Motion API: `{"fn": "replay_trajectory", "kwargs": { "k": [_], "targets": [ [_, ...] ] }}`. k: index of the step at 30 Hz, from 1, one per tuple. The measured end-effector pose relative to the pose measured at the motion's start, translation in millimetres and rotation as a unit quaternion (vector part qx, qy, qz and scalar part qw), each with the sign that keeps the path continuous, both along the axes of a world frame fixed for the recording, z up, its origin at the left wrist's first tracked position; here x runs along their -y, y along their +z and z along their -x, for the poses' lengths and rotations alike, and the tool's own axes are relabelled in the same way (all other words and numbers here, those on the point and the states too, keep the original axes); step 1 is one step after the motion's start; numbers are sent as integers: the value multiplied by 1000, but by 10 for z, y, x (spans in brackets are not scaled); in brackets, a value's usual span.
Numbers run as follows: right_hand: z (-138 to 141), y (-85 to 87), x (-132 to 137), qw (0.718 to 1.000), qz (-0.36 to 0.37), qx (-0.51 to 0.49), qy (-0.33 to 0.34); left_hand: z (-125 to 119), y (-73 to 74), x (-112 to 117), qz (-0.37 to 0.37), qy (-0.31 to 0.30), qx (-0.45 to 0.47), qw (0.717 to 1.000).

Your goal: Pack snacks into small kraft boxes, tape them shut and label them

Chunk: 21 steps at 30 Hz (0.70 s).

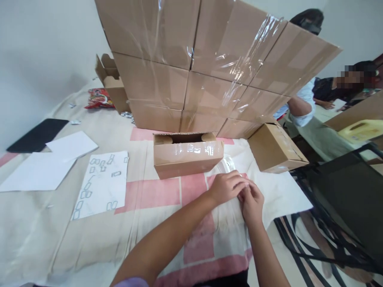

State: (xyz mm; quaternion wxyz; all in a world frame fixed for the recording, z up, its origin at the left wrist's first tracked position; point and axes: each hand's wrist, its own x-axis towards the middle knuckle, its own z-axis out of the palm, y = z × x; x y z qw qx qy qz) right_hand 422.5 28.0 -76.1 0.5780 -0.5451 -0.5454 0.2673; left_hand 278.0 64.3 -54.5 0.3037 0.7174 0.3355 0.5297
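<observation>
My left hand [226, 186] and my right hand [251, 202] meet on the cloth-covered table [167, 191], fingers curled and pressed together over a clear plastic bag [225, 164] that pokes out behind them. What the fingers pinch is hidden. Just beyond the hands stands a small open cardboard box [187, 154] with tape across its front. A shut cardboard box [277, 148] lies to the right of the hands.
A tall wall of taped cardboard boxes [209, 59] stands behind. A white sheet with several paper clips [101, 183], blank sheets [38, 171], a black pad [37, 134] and a red packet [99, 99] lie left. Other people [305, 103] sit at right, near a black chair [344, 199].
</observation>
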Motion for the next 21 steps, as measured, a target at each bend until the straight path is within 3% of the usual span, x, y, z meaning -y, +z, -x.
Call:
{"fn": "replay_trajectory", "kwargs": {
  "k": [3, 6, 9, 11, 13, 16, 21],
  "targets": [
    [-5, 41, 38, 997, -13, -67, -34, 149, 360, 38, -36, -3, 45, 998],
    [86, 180, -37, 991, -70, -102, -40, 627, 1008, 60, -18, -15, 85, 996],
    [353, 452, -333, 985, -162, -17, 60, 1332, 1625, 78, 95, -46, 18, 994],
    [602, 660, -630, 960, -231, 79, 138, 1762, 1832, 50, 139, -13, -18, 990],
    [845, 822, -935, 925, -263, 186, 200, 2056, 1845, -24, 166, 57, -8, 984],
    [1104, 891, -1237, 887, -272, 253, 275, 2213, 1657, -176, 206, 108, -20, 972],
    [1237, 713, -1193, 910, -270, 231, 214, 2119, 1424, -353, 261, 105, -110, 953]
  ]
}}
